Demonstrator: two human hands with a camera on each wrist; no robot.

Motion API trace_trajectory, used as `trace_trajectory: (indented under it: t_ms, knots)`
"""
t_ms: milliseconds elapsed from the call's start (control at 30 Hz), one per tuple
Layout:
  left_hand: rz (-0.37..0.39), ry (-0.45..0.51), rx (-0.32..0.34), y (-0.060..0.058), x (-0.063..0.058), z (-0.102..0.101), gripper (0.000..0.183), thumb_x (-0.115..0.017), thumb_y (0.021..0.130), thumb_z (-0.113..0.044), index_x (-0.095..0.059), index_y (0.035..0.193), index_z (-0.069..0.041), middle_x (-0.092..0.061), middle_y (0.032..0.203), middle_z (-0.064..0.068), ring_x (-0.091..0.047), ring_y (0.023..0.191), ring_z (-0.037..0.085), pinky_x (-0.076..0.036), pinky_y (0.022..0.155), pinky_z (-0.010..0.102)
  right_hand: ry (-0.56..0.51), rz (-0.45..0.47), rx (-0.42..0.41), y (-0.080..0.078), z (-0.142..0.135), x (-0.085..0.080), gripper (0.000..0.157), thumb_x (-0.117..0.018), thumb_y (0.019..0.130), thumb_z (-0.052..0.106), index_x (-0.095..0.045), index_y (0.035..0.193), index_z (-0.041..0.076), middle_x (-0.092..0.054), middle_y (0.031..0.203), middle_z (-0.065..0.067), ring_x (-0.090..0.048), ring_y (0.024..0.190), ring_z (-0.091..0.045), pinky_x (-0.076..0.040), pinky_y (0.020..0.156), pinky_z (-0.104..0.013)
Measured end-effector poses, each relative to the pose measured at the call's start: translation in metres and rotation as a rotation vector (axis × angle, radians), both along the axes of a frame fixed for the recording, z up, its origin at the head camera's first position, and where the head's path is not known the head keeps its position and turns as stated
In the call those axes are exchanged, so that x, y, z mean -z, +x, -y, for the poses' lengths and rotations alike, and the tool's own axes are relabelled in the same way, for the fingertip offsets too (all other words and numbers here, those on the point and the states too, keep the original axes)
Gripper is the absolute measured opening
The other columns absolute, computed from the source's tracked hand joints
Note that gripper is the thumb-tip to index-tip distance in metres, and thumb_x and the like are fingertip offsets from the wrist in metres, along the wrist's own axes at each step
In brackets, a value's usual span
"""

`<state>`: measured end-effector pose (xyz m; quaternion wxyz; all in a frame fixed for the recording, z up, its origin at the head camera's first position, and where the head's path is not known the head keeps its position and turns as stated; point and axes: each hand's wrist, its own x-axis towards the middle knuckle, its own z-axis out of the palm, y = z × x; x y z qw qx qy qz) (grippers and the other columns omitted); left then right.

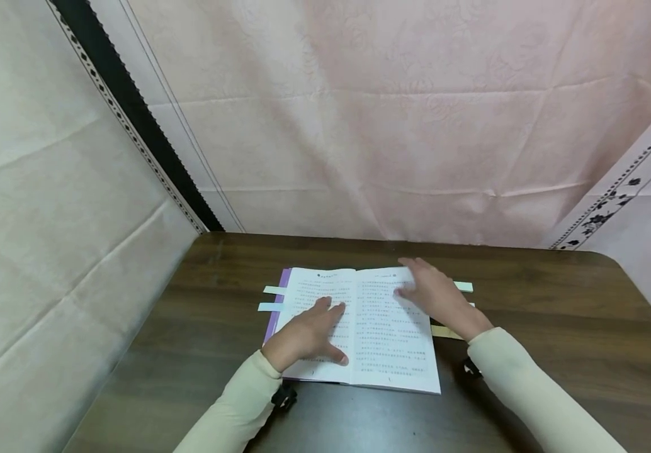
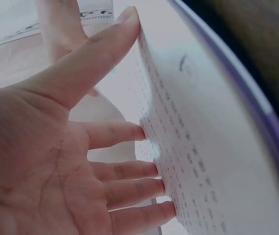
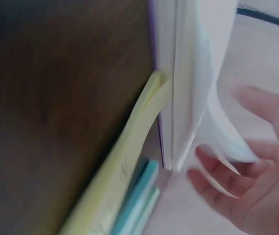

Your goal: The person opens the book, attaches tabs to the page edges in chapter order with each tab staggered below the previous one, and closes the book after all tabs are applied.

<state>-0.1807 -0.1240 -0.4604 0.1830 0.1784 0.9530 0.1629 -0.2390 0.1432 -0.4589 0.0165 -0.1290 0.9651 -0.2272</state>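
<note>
An open book [image 1: 390,352] with printed white pages and a purple cover edge lies on the table. My left hand [image 1: 308,333] is spread over its left page, fingers fairly straight. In the left wrist view, the fingertips [image 2: 168,209] and thumb tip meet the page. My right hand [image 1: 435,296] is at the upper right corner of the right page. In the right wrist view, a lifted page [image 3: 222,129] curls up against the fingers [image 3: 215,193], while the thumb stands apart from it. That hand is slightly blurred.
Pale green tabs [image 1: 271,307] stick out from the book's left side. A yellow tab [image 1: 444,332] and a green tab [image 1: 464,286] stick out on the right. The brown wooden table [image 1: 201,377] ends at a pale cloth hanging [image 1: 382,157] behind and at the sides.
</note>
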Motion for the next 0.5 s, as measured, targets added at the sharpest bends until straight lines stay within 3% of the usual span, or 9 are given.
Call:
trace_trajectory:
  t_ms: [100,200,433,500]
  knots:
    - [0.007,0.007,0.002,0.000,0.001,-0.001,0.106,-0.096,0.076,-0.038,-0.041,0.163,-0.011,-0.031,0.170,0.019,-0.037,0.153,0.038,-0.043,0.115,0.059,-0.269,0.006,0.083,0.002,-0.009,0.000,0.071,-0.072,0.102,0.016,-0.036,0.159,-0.004,-0.063,0.138,-0.026,-0.063,0.119,-0.039,-0.054,0.094,-0.052]
    - [0.009,0.014,0.002,0.001,0.002,-0.001,0.106,-0.096,0.076,-0.038,-0.042,0.162,-0.011,-0.031,0.170,0.019,-0.038,0.153,0.039,-0.043,0.115,0.059,-0.441,0.051,0.125,0.009,-0.015,-0.001,0.069,-0.067,0.105,0.017,-0.032,0.160,-0.005,-0.068,0.122,-0.024,-0.067,0.100,-0.031,-0.054,0.080,-0.040]
    - [0.009,0.039,0.001,0.000,0.002,0.001,0.107,-0.096,0.076,-0.038,-0.041,0.162,-0.008,-0.029,0.170,0.021,-0.033,0.156,0.039,-0.040,0.118,0.058,-0.839,0.324,0.206,0.042,-0.004,-0.003,0.066,-0.057,0.111,0.031,-0.029,0.162,0.001,-0.061,0.134,-0.022,-0.068,0.099,-0.021,-0.058,0.080,-0.030]
    - [0.011,0.047,-0.002,0.000,0.003,0.002,0.107,-0.096,0.076,-0.038,-0.040,0.163,-0.008,-0.028,0.171,0.021,-0.031,0.157,0.039,-0.038,0.119,0.058,-0.903,0.370,0.219,0.053,0.003,-0.002,0.063,-0.054,0.112,0.034,-0.032,0.161,0.002,-0.060,0.132,-0.021,-0.068,0.098,-0.019,-0.059,0.078,-0.030]
